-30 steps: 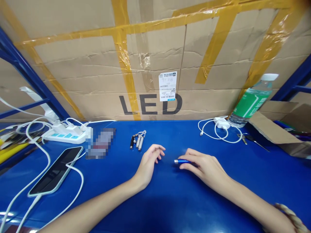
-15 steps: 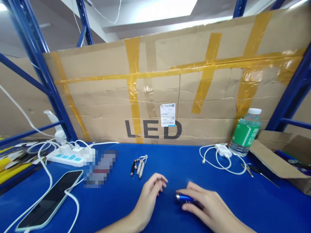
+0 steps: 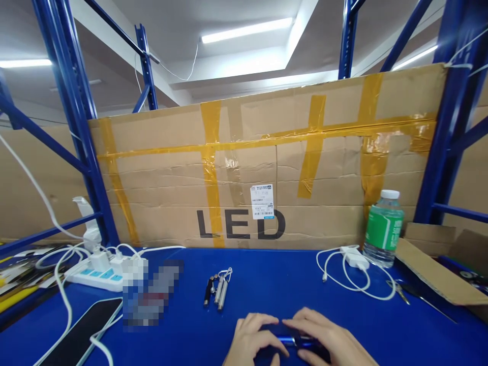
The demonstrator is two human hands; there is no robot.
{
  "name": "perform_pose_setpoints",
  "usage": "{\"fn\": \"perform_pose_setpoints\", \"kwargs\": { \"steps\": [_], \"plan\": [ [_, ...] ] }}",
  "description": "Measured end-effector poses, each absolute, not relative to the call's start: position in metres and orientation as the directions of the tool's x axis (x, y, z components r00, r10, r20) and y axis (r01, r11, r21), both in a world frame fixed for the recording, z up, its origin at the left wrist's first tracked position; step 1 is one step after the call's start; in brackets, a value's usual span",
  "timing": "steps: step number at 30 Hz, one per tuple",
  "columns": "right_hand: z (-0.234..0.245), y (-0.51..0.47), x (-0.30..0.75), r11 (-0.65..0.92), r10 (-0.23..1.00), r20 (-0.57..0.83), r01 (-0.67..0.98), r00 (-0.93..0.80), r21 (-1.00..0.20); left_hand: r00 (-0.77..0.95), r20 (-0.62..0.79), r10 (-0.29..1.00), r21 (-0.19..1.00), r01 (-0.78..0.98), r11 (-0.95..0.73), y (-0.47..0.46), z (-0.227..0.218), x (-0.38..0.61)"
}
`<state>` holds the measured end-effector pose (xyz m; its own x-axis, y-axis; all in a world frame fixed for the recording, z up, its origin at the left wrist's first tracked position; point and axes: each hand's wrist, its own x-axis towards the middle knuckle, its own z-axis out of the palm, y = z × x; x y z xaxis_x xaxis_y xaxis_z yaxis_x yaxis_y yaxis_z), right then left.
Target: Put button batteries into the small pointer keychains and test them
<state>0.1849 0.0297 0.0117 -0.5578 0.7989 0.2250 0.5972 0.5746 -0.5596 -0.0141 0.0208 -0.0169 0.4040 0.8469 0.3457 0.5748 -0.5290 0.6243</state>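
Observation:
A shiny blue metal tube [image 3: 288, 341], resembling a small flashlight, lies level low in the view. My right hand [image 3: 332, 336] grips its right part, fingers over the top and thumb below. From the other side my left hand [image 3: 252, 336] reaches the tube's left end. Its fingers are curved and apart around that end; I cannot tell whether they press on it. My palms and fingers hide much of the tube. Beyond my hands, several small silver and black metal cylinders [image 3: 221, 292] lie on the blue tabletop [image 3: 267, 284], with a clip at their top.
At left are a phone [image 3: 82, 333], a white power strip [image 3: 95, 277] with cables, and a blurred patch [image 3: 154, 297]. At right stand a water bottle [image 3: 384, 231], a coiled white cable [image 3: 356, 258], scissors [image 3: 400, 292] and an open carton [image 3: 430, 274]. A cardboard panel [image 3: 160, 198] closes the back.
My left hand has moved right and down to the tube's left end; before, it was apart from it. My right hand still holds the tube. The view has tilted up.

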Motion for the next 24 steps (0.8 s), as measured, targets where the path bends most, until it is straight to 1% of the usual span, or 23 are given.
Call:
{"fn": "perform_pose_setpoints", "kwargs": {
  "steps": [2,6,10,13,15,17,20,21,24],
  "plan": [
    [0.012,0.032,0.188,0.534,0.834,0.182,0.677,-0.521,-0.506,0.378,0.321,0.869,0.635,0.595,-0.493,0.02,-0.014,-0.013],
    [0.009,0.035,0.193,0.477,0.876,0.19,0.745,-0.443,-0.467,0.374,0.262,0.889,0.657,0.606,-0.449,0.017,-0.01,-0.01],
    [0.006,0.036,0.194,0.418,0.908,0.205,0.791,-0.364,-0.448,0.334,0.301,0.893,0.669,0.594,-0.448,0.015,-0.009,-0.01],
    [0.007,0.039,0.194,0.42,0.908,0.216,0.784,-0.36,-0.457,0.294,0.313,0.903,0.677,0.597,-0.429,0.016,-0.005,-0.011],
    [0.009,0.039,0.193,0.411,0.911,0.204,0.755,-0.358,-0.512,0.266,0.301,0.916,0.687,0.606,-0.402,0.017,-0.002,-0.011],
    [0.011,0.037,0.19,0.373,0.922,0.169,0.68,-0.349,-0.631,0.241,0.273,0.931,0.709,0.604,-0.364,0.017,0.002,-0.011],
    [0.013,0.029,0.181,0.281,0.928,0.106,0.485,-0.357,-0.828,0.252,0.237,0.938,0.752,0.564,-0.341,0.016,0.005,-0.01],
    [0.013,0.026,0.178,0.252,0.924,0.09,0.415,-0.371,-0.875,0.273,0.234,0.933,0.758,0.55,-0.35,0.015,0.006,-0.01],
    [0.01,0.022,0.172,0.184,0.913,0.058,0.281,-0.404,-0.942,0.349,0.235,0.907,0.754,0.524,-0.397,0.013,0.005,-0.009]
  ]
}}
